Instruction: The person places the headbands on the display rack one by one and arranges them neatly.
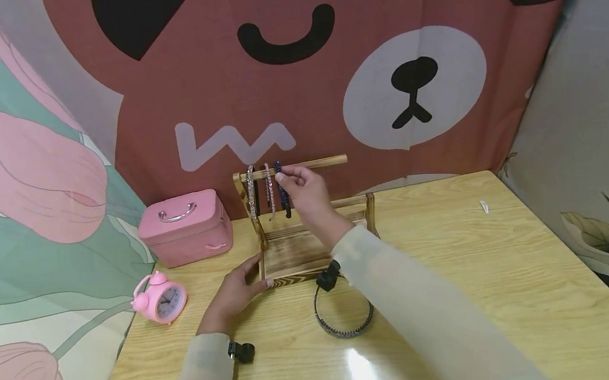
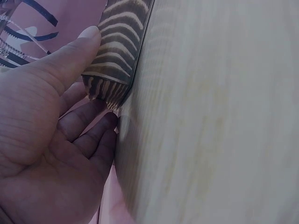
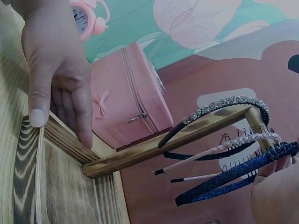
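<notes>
A wooden rack [image 1: 295, 254] with a raised bar stands on the table. My right hand [image 1: 311, 195] pinches a dark blue glittery headband [image 3: 219, 184] at its top, where it hangs over the bar. To its left on the same bar hang a pale pink headband [image 3: 205, 151] and a silver, stone-covered headband [image 3: 224, 105]. My left hand [image 1: 237, 293] holds the rack's front left corner, the thumb on the striped front rail [image 2: 117, 44] and the fingers round the side. In front of the rack a dark toothed headband [image 1: 347, 334] lies on the table, partly hidden by the right wrist's camera.
Left of the rack sits a pink case [image 1: 186, 230] with a silver handle. A pink alarm clock [image 1: 160, 298] stands nearer, left of my left hand. Far to the right lies a small white hair clip [image 1: 485, 207]. A printed curtain [image 1: 213, 93] hangs behind the rack.
</notes>
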`<action>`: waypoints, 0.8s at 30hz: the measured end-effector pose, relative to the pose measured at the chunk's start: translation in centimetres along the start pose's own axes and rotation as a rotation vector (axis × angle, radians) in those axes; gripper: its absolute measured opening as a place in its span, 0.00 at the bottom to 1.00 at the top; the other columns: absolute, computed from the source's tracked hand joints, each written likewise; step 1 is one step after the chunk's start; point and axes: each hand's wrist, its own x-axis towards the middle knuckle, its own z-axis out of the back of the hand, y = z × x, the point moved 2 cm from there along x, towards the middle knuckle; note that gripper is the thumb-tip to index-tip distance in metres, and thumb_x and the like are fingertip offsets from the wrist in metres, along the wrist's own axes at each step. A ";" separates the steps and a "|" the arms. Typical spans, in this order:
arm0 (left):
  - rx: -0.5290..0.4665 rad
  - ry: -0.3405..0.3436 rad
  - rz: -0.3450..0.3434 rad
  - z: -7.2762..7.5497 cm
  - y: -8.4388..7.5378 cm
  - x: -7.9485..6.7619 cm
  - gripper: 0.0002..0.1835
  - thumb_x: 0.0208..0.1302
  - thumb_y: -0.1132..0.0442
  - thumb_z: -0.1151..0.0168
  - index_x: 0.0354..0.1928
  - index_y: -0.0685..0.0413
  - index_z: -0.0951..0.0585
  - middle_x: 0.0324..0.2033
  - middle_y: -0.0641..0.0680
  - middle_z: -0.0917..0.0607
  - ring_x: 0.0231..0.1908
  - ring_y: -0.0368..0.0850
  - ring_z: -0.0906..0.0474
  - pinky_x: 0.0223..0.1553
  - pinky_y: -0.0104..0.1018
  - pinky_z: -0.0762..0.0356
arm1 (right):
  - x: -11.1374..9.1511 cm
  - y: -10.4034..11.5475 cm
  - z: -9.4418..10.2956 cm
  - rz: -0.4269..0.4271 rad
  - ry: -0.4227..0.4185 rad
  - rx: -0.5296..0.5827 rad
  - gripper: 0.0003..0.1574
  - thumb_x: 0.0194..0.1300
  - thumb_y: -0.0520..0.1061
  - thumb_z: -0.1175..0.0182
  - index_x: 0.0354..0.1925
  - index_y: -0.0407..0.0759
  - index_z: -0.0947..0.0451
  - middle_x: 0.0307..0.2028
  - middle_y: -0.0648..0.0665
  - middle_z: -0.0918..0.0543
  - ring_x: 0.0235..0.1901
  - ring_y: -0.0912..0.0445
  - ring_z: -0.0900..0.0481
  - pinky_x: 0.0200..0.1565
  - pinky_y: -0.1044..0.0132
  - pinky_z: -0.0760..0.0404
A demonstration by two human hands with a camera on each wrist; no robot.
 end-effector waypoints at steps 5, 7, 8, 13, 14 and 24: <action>-0.002 0.005 0.003 0.0 -0.1 -0.1 0.44 0.76 0.52 0.28 0.87 0.43 0.38 0.84 0.57 0.35 0.85 0.59 0.43 0.84 0.60 0.43 | 0.2 -0.2 -0.4 -0.006 0.003 -0.016 0.14 0.77 0.48 0.29 0.56 0.45 0.13 0.50 0.46 0.11 0.51 0.56 0.14 0.58 0.58 0.14; 0.005 0.004 0.000 0.0 0.0 -0.1 0.44 0.76 0.51 0.28 0.87 0.43 0.38 0.84 0.57 0.35 0.85 0.59 0.43 0.84 0.60 0.43 | 0.2 -0.3 -0.4 -0.012 0.006 -0.014 0.14 0.77 0.48 0.29 0.56 0.45 0.13 0.50 0.46 0.11 0.51 0.56 0.14 0.55 0.62 0.15; 0.009 0.004 -0.001 0.1 0.0 -0.1 0.44 0.76 0.51 0.28 0.87 0.43 0.38 0.84 0.57 0.35 0.85 0.59 0.43 0.84 0.60 0.43 | 0.2 -0.4 -0.4 -0.014 0.009 -0.013 0.14 0.77 0.48 0.29 0.56 0.45 0.13 0.50 0.46 0.11 0.51 0.56 0.14 0.54 0.63 0.14; 0.032 -0.006 -0.003 0.2 -0.1 0.0 0.45 0.75 0.49 0.27 0.87 0.41 0.37 0.83 0.58 0.33 0.84 0.59 0.42 0.84 0.60 0.43 | 0.2 -0.5 0.0 -0.003 0.049 0.000 0.18 0.77 0.49 0.29 0.59 0.43 0.13 0.54 0.44 0.10 0.55 0.53 0.13 0.64 0.56 0.14; 0.035 -0.006 -0.005 0.2 -0.1 0.1 0.45 0.75 0.49 0.27 0.87 0.42 0.37 0.83 0.59 0.33 0.84 0.61 0.42 0.84 0.61 0.43 | 0.2 -0.5 0.0 -0.002 0.059 -0.004 0.19 0.77 0.49 0.29 0.60 0.44 0.13 0.55 0.43 0.10 0.56 0.52 0.13 0.67 0.53 0.15; -0.006 0.004 0.023 0.0 0.0 0.1 0.45 0.75 0.51 0.27 0.87 0.40 0.38 0.84 0.59 0.34 0.83 0.60 0.39 0.84 0.58 0.42 | -0.2 -0.8 0.9 -0.034 0.104 -0.004 0.26 0.78 0.51 0.30 0.68 0.42 0.17 0.60 0.41 0.11 0.56 0.51 0.13 0.68 0.54 0.16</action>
